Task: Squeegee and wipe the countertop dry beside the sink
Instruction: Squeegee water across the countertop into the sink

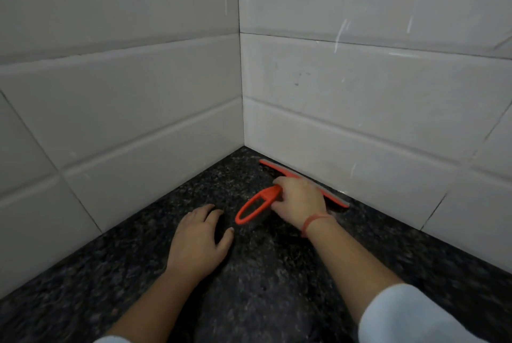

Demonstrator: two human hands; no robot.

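Observation:
An orange squeegee (256,204) lies on the dark speckled countertop (266,281), its grey blade pressed along the foot of the right tiled wall near the corner. My right hand (300,200) grips the squeegee where the looped handle meets the blade bar; a red thread band circles that wrist. My left hand (198,240) rests flat on the countertop just left of the handle, fingers slightly spread, holding nothing. The middle of the blade is hidden behind my right hand.
Two white tiled walls (138,110) meet in a corner (243,146) at the back and bound the countertop on the left and right. White sleeves cover both forearms at the frame's bottom. No sink or cloth shows in view.

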